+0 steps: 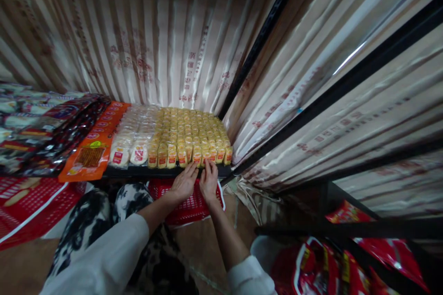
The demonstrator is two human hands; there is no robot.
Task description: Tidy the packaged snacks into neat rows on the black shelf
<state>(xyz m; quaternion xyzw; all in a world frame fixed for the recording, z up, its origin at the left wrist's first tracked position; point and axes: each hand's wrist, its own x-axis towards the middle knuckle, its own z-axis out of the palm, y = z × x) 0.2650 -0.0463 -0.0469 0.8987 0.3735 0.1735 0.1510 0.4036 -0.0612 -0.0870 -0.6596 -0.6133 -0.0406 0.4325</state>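
Rows of small yellow wrapped snack packs (187, 133) with red labels stand tightly together on a black shelf (138, 172). My left hand (185, 182) lies against the lower front of the first row, its fingers stretched out. Right beside it, my right hand (208, 182) reaches up with extended fingertips touching the front packs. Neither hand appears to hold anything, though the undersides of the fingers are hidden. Left of the yellow packs sit white wrapped packs (129, 140), then an orange snack bag (92, 152).
Dark and pale packets (41, 129) fill the shelf's left end. Below the shelf are a red basket (188, 207) and another red basket (31, 207). Pale printed curtains (155, 46) hang behind, with black metal bars (328, 87) at right. Red bags (321, 265) lie lower right.
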